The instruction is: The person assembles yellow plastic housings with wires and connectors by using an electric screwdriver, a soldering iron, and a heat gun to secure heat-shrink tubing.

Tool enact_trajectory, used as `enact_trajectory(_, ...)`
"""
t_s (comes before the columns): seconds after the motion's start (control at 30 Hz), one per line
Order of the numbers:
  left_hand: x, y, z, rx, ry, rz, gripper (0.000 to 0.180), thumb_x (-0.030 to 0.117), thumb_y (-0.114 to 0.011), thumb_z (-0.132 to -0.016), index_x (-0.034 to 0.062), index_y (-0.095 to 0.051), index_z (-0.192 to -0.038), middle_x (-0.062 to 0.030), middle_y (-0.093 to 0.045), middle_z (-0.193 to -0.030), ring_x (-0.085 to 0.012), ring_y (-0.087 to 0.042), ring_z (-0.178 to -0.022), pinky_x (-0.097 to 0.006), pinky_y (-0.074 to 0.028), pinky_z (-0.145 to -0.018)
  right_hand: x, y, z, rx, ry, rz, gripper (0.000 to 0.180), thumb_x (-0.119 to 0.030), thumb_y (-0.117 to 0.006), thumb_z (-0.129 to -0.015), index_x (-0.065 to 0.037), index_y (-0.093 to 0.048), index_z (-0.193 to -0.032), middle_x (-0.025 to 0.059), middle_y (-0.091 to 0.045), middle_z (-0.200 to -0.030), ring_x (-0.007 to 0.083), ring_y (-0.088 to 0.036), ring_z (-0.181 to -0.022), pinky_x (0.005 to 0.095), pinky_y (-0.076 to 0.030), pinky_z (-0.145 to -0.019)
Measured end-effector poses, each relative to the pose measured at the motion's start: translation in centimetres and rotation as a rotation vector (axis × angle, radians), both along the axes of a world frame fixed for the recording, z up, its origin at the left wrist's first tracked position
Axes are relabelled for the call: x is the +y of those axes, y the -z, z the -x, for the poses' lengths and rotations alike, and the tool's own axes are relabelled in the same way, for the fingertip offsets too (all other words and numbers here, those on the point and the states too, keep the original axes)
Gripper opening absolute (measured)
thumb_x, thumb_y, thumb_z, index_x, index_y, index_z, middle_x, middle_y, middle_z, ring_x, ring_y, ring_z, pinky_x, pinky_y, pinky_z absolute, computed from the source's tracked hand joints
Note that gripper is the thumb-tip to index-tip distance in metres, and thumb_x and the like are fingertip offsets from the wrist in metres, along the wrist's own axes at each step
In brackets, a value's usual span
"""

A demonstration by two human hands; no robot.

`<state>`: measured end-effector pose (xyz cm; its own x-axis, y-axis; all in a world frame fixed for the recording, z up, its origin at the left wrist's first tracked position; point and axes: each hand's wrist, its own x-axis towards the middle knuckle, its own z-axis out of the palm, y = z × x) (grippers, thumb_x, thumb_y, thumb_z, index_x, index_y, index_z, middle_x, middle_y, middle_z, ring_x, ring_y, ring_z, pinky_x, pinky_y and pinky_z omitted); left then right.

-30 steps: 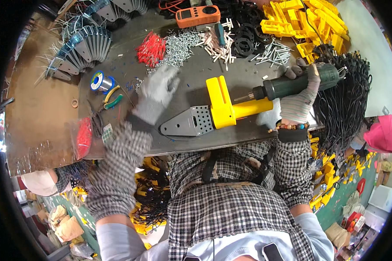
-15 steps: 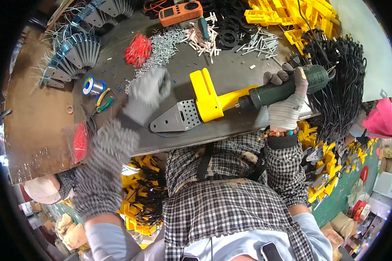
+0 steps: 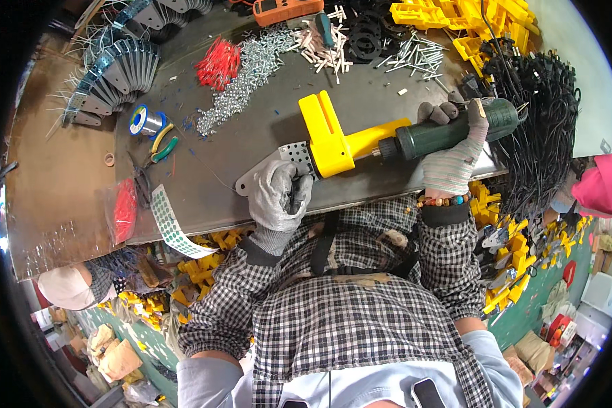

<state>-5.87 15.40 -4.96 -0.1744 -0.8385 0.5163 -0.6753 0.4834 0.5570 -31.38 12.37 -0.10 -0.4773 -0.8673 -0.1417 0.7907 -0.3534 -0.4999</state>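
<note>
A dark green electric screwdriver [image 3: 449,132] is gripped in my right hand [image 3: 449,166], its tip pointing left at the side of a yellow plastic handle [image 3: 330,139]. That handle is joined to a grey metal scraper-like plate [image 3: 251,175] with round holes, lying on the bench. My left hand [image 3: 279,194], in a grey glove, is over the near edge of this plate with curled fingers at the perforated part. What its fingertips hold, if anything, is hidden.
Beyond are silver nuts and screws [image 3: 258,61], red sleeves [image 3: 219,63], pale tubes [image 3: 319,51] and long screws [image 3: 418,58]. Black cables [image 3: 537,129] heap at right. Solder spool [image 3: 146,121] and pliers [image 3: 163,148] lie left, near a sticker strip [image 3: 173,224].
My left hand has come down and right from the bench's left-middle to the metal plate. The screwdriver's tip stays at the yellow handle, still in my right hand.
</note>
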Motion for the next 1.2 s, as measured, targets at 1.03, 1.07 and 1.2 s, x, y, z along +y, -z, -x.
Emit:
enact_trajectory(1.03, 0.2, -0.9, 0.2, -0.020, 0.064, -0.077, 0.025, 0.004, -0.076, -0.071, 0.0062, -0.057, -0.087, -0.0095, -0.057, -0.084, -0.0295, -0.056, -0.074, -0.039, -0.045, -0.064, -0.7, 0.6, -0.1, -0.122, -0.006, 0.113, 0.038, -0.024, -0.073, -0.081, -0.002, -0.050, -0.100, -0.0027, -0.046, -0.071, 0.0094, -0.043, -0.058, 0.0309, -0.044, -0.075)
enact_trajectory(1.07, 0.2, -0.9, 0.3, -0.020, 0.064, -0.077, 0.025, 0.004, -0.076, -0.071, 0.0062, -0.057, -0.087, -0.0095, -0.057, -0.084, -0.0295, -0.056, -0.074, -0.039, -0.045, -0.064, -0.7, 0.7, 0.1, -0.142, -0.025, 0.134, 0.037, -0.024, -0.073, -0.081, -0.002, -0.050, -0.100, -0.0025, -0.046, -0.072, 0.0096, -0.043, -0.058, 0.0312, -0.044, -0.075)
enact_trajectory(1.2, 0.0, -0.8, 0.5, -0.055, 0.072, -0.049, 0.027, 0.006, -0.077, -0.070, 0.0072, -0.058, -0.088, -0.0093, -0.056, -0.085, -0.0297, -0.056, -0.074, -0.039, -0.045, -0.064, -0.6, 0.0, -0.2, -0.145, -0.014, 0.098, 0.034, -0.023, -0.072, -0.082, -0.002, -0.051, -0.098, -0.0021, -0.046, -0.072, 0.0100, -0.043, -0.058, 0.0326, -0.045, -0.076)
